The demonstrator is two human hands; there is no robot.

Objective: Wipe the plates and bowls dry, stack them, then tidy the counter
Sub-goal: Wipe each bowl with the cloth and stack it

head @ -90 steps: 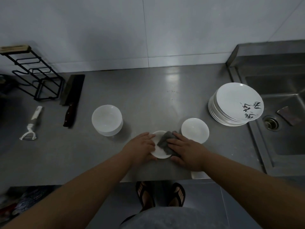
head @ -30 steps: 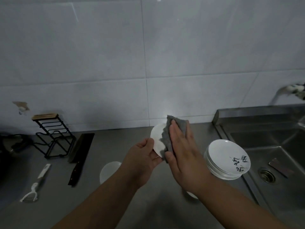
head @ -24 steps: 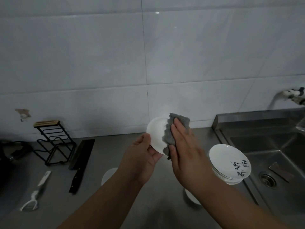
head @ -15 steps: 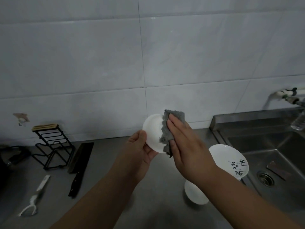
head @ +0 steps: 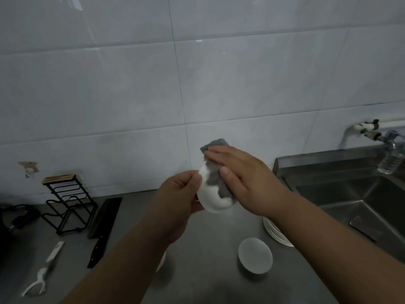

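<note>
My left hand (head: 177, 198) grips a small white bowl (head: 211, 199) by its left rim, holding it up above the steel counter (head: 197, 270). My right hand (head: 243, 178) presses a grey cloth (head: 215, 172) against the bowl with straight fingers, thumb on the cloth's lower part. Another small white bowl (head: 255, 255) sits on the counter below. A stack of white plates (head: 274, 231) lies to its right, mostly hidden by my right forearm. A sliver of a stack of white bowls (head: 161, 261) peeks out under my left forearm.
A black wire rack (head: 65, 202) stands at the back left, with a cleaver (head: 103, 224) beside it and a white peeler (head: 43, 270) in front. The steel sink (head: 355, 194) lies on the right, with a tap (head: 377, 132) and a plastic bottle (head: 392, 159) at its back.
The bowl went from the counter up in front of the wall. Over the last second my right hand turned flatter across it with the cloth, and the bowl tilted; the view tipped upward.
</note>
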